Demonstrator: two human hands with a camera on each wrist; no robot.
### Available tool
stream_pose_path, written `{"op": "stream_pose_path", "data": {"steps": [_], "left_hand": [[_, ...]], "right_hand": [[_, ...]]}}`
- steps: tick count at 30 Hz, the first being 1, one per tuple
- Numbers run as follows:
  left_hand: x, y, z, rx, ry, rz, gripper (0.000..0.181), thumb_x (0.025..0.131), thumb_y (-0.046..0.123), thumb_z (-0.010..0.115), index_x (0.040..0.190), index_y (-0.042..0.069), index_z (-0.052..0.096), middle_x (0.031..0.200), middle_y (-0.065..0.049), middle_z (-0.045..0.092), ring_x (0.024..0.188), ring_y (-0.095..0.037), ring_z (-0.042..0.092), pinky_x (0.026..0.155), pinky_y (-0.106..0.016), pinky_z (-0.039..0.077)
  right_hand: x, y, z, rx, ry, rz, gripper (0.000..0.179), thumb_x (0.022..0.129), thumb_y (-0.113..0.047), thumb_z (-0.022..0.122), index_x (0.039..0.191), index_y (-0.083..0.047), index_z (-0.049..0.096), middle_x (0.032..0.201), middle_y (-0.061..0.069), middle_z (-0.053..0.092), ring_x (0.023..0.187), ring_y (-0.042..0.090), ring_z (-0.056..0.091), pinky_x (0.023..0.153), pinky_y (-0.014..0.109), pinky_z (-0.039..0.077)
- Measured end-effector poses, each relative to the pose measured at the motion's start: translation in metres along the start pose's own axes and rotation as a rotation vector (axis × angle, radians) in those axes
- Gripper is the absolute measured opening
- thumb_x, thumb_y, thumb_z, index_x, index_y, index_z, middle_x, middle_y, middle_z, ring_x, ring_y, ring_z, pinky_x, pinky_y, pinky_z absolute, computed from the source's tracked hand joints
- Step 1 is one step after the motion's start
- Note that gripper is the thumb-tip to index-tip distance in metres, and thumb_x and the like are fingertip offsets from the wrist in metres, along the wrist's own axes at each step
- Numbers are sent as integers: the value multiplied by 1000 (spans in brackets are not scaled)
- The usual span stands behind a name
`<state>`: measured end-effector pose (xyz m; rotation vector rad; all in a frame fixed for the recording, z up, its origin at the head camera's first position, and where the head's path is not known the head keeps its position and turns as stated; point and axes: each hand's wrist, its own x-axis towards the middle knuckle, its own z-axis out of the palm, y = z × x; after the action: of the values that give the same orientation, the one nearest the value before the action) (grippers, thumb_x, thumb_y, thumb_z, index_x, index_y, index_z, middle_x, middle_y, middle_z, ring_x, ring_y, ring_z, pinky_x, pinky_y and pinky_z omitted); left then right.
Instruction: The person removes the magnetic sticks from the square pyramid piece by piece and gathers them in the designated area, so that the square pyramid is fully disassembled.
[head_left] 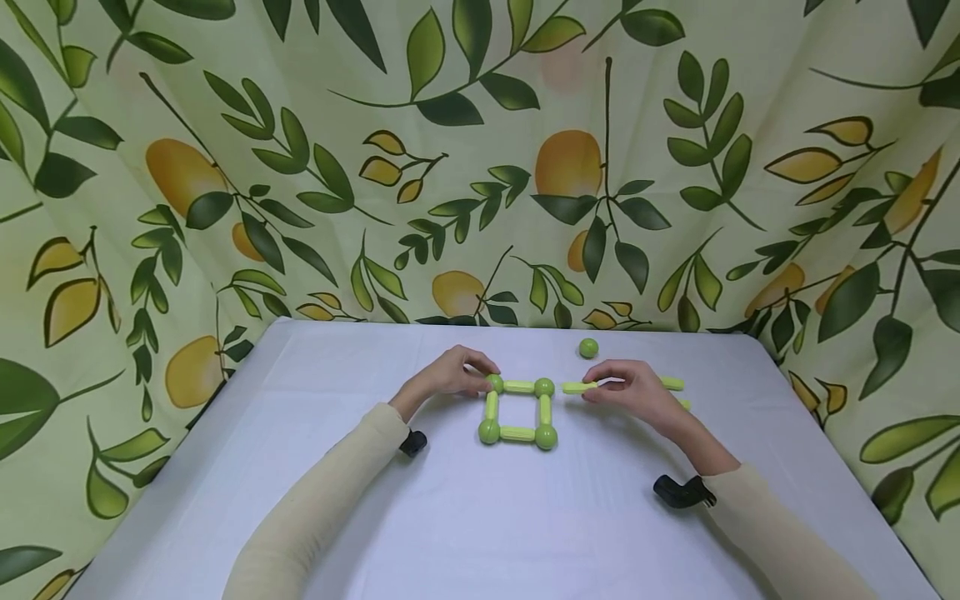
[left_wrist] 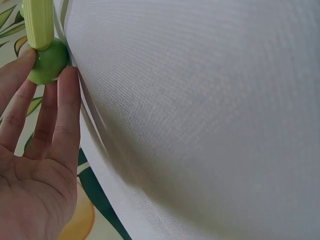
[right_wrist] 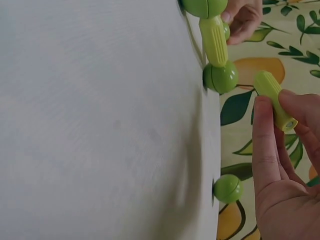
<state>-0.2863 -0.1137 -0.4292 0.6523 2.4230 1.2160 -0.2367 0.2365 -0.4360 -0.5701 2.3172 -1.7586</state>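
Four-sided and lying on the white table, a frame of light-green ribbed rods (head_left: 517,434) has a green ball at each corner. My left hand (head_left: 453,372) grips its far-left corner ball (left_wrist: 49,64) between thumb and fingers, with a rod (left_wrist: 39,22) rising from that ball in the left wrist view. To the right of the frame, my right hand (head_left: 633,390) pinches a separate rod (right_wrist: 273,100) by thumb and fingertips. That rod points toward the far-right corner ball (head_left: 543,387), a small gap between them.
Beyond my right hand, a loose green ball (head_left: 588,348) sits near the table's back edge. Two more rods (head_left: 672,384) lie partly hidden behind the right hand. A leaf-and-fruit patterned cloth (head_left: 480,208) hangs behind the white table (head_left: 480,517).
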Motion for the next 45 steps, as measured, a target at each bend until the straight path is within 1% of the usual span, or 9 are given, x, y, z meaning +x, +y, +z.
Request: {"op": "stream_pose_path", "data": {"steps": [4,11,15,20,24,29,35,38,45], "left_hand": [[-2,-1,0,-1,10,-6,26,91,3,76,117,1,73,115,-7,70,100,-22,65,73,-30,59],[-4,-3,1,-4,23,-19,26,91,4,76,117,3,74,114,-6,70,100,-21,64,73,-29,59],[-4,-5,1,-14,26,-29,26,91,4,76,117,3,74,114,-5,70,100,-20,64,73,-29,59],[-4,-5,0,-16,15,-7,26,92,4,76,118,2,73,114,-6,70,98,-20,64,72,-30,59],[-4,-5,-1,-9,15,1,26,92,3,76,118,2,73,114,-6,70,99,-20,64,72,-29,59],[-3,-6,-1,-23,11,-2,26,92,4,76,118,2,73,114,-6,70,100,-21,64,73,-29,59],[-2,-6,1,-29,7,-5,26,92,4,76,118,3,73,115,-6,70,98,-21,65,73,-30,59],[-1,-5,1,-27,3,-9,26,92,4,76,118,3,73,115,-6,69,97,-20,65,73,-30,59],[-1,-4,0,-26,3,-20,26,92,4,76,117,3,73,114,-6,69,93,-20,65,72,-30,59]], "right_hand": [[-9,1,-9,-7,24,7,24,89,-6,80,109,3,70,112,20,67,94,32,72,82,38,58],[-23,3,-22,-118,101,20,29,87,-17,84,109,-2,73,117,17,64,92,24,70,79,31,58],[-31,2,-32,-127,126,41,31,87,-19,84,110,-1,72,119,18,63,93,25,71,79,33,59],[-43,1,-49,-148,155,50,33,89,-20,82,114,0,71,116,17,65,94,22,70,80,32,58],[-51,3,-64,-209,180,27,32,92,-20,79,116,-1,71,113,16,68,94,20,69,78,24,56],[-62,7,-84,-295,216,25,32,93,-21,78,117,0,71,114,17,69,93,15,68,76,21,54],[-74,20,-111,-419,286,58,35,93,-27,78,117,-3,72,114,8,69,93,5,63,74,16,51],[-78,26,-122,-438,300,71,36,93,-27,78,117,-2,72,111,2,70,93,3,61,74,14,49],[-83,35,-141,-489,300,141,40,92,-32,78,119,-4,72,113,4,71,92,0,59,74,16,45]]}}
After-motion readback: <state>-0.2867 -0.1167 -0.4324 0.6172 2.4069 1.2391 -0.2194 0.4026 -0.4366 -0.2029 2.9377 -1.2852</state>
